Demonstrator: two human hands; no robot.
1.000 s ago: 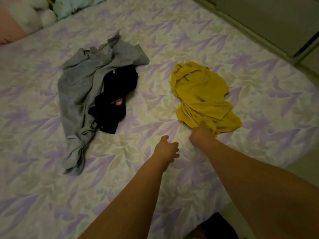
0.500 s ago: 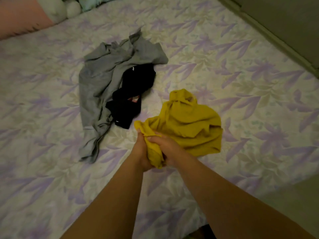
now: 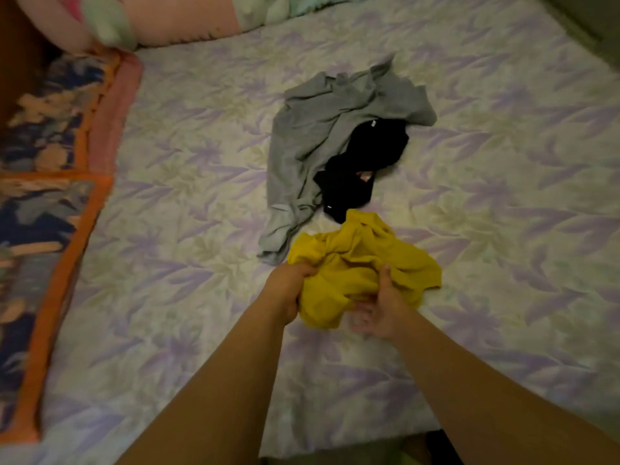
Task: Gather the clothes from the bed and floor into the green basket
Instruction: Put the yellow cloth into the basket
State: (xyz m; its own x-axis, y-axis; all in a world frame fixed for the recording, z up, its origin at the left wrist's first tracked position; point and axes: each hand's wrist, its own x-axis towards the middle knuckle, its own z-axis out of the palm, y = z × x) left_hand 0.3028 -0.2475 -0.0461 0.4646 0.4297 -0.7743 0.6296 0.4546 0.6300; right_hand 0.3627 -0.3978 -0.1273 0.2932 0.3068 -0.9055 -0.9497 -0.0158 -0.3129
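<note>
A bunched yellow garment [image 3: 360, 263] lies on the bed with the floral sheet [image 3: 188, 250]. My left hand [image 3: 288, 288] grips its left side, fingers curled into the cloth. My right hand [image 3: 380, 308] holds its near right part, thumb on top and fingers under the fabric. Just behind it a grey garment [image 3: 322, 135] is spread out, with a black garment [image 3: 362, 166] lying on its right side. The green basket is not in view.
Patterned pillows with orange borders [image 3: 47, 229] line the left side of the bed. A pink bolster and soft toys [image 3: 161, 18] sit at the head. The bed's near edge [image 3: 352, 444] runs below my arms, with dark floor beyond.
Both hands have pulled the yellow garment nearer and leftward and bunched it tighter; my right hand has shifted from a joint grip to holding the cloth from below. The view has swung left.
</note>
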